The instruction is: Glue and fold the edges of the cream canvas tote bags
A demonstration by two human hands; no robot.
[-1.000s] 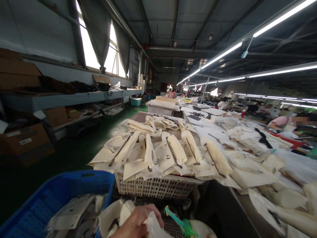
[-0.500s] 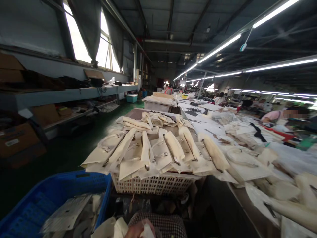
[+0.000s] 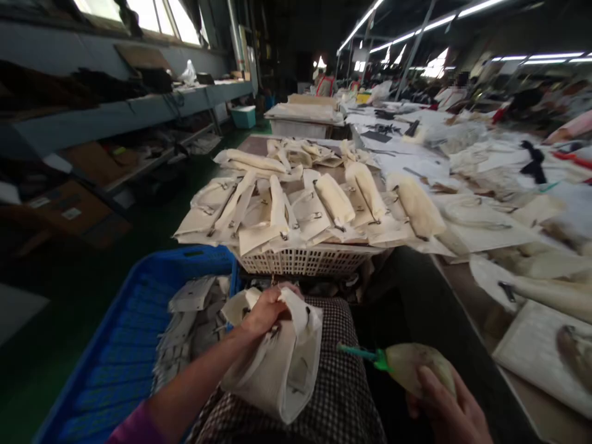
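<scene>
A cream bag piece (image 3: 277, 376) rests over the checked cloth on my lap, and my left hand (image 3: 268, 311) is closed on its upper edge. At the lower right my right hand (image 3: 446, 401) grips a yellowish squeeze bottle (image 3: 411, 364) with a green nozzle that points left toward the bag piece, without touching it. Ahead, several cream bag pieces with small metal clasps (image 3: 335, 200) lie in a row on a board over a pale plastic basket (image 3: 300, 261).
A blue crate (image 3: 124, 320) holding grey-white pieces stands at my left. Along the right runs a long table (image 3: 467, 283) piled with cream pieces and white sheets. A shelf bench (image 3: 139, 117) lines the left wall. People are seen far off, and a pink sleeve at the right edge.
The view has tilted down. My left hand and the bag piece now show much more fully, and my right hand with the bottle has come into view.
</scene>
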